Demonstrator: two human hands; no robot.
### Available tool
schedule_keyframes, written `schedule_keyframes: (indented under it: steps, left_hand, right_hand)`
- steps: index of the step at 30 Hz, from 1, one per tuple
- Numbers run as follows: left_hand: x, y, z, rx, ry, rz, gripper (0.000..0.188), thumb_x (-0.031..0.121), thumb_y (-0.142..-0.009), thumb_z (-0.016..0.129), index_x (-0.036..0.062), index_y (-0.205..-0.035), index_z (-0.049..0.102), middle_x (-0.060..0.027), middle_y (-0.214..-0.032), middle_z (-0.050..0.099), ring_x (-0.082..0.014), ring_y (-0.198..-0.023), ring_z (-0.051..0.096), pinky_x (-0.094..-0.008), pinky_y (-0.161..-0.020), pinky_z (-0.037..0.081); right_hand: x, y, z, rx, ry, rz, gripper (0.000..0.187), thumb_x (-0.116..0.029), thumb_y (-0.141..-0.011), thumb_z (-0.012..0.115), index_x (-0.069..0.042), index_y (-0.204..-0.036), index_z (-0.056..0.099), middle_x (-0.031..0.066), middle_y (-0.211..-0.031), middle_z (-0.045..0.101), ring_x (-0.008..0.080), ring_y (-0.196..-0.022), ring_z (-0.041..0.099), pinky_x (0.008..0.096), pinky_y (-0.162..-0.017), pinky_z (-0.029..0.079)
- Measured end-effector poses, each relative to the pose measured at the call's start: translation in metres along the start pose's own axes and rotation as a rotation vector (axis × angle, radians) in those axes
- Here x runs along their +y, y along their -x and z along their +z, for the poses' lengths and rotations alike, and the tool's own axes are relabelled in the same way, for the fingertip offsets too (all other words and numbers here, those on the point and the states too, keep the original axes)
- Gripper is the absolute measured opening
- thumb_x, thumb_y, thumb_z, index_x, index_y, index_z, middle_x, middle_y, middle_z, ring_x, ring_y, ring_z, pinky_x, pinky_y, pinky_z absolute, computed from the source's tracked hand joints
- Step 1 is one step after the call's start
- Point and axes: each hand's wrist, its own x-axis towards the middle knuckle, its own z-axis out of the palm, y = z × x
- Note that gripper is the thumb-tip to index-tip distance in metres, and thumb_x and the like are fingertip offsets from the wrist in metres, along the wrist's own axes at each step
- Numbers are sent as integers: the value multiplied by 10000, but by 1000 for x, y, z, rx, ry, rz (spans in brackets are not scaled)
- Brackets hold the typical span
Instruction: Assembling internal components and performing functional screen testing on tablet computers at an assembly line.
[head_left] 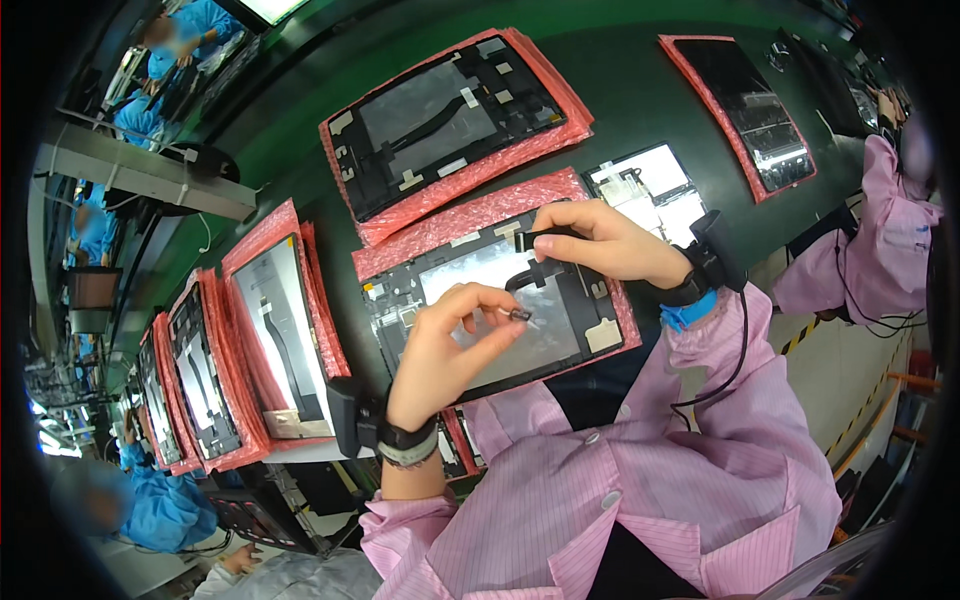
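Note:
In front of me lies an opened tablet-like panel (545, 345) with a black frame and a silvery middle, on pink bubble wrap (460, 225). Over its middle, my left hand (455, 340) is closed in a pinch on a small dark part (520, 314) with a pale bit at its end; its exact kind is too small to tell. My right hand (610, 240) pinches a black ribbon cable (528, 240) between thumb and forefinger above the panel's upper edge. A curved black piece of cable (520, 281) shows between the two hands.
Another opened panel (450, 120) lies on stacked bubble wrap behind. Several wrapped panels (285, 330) stand in a row at left. White sheets and parts (650, 185) sit at right, beyond them a dark glossy panel (750, 110). A co-worker's pink sleeve (880, 200) is at far right.

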Motion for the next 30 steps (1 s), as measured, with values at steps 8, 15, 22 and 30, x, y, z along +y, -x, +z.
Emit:
schedule_keyframes:
  steps: [8, 15, 22, 30]
  left_hand:
    - [-11, -25, -4, -55, 221, 164, 122, 2, -833, 630, 23, -933, 563, -43, -940, 586, -160, -974, 536, -314, -936, 379]
    - [-19, -29, 5, -99, 610, -100, 67, 66, -926, 524, 40, -866, 537, 6, -793, 602, -36, -633, 482, -194, -582, 384]
    - [-17, -29, 8, -26, 525, -163, 111, 121, -939, 553, 62, -848, 577, 34, -769, 592, -4, -571, 410, -172, -506, 305]
    - [-19, -32, 13, -56, 531, -120, 46, 8, -908, 564, -1, -873, 593, 6, -824, 578, -49, -782, 509, -212, -662, 392]
  right_hand:
    - [-4, -2, 4, 25, -62, -103, 144, -122, -934, 562, 9, -986, 590, -15, -849, 579, 59, -831, 518, 227, -748, 430]
    - [-8, -5, 1, -1, -58, -29, 106, -95, -940, 538, 4, -916, 567, -29, -816, 541, 42, -748, 460, 210, -655, 380]
    - [-9, -2, 1, -5, 19, -46, 115, -100, -908, 575, 1, -854, 562, -10, -768, 534, 58, -712, 456, 220, -623, 364]
    - [-5, -2, 2, -27, 57, -114, 111, -78, -880, 584, 3, -810, 555, 18, -714, 504, 106, -654, 437, 264, -591, 340]
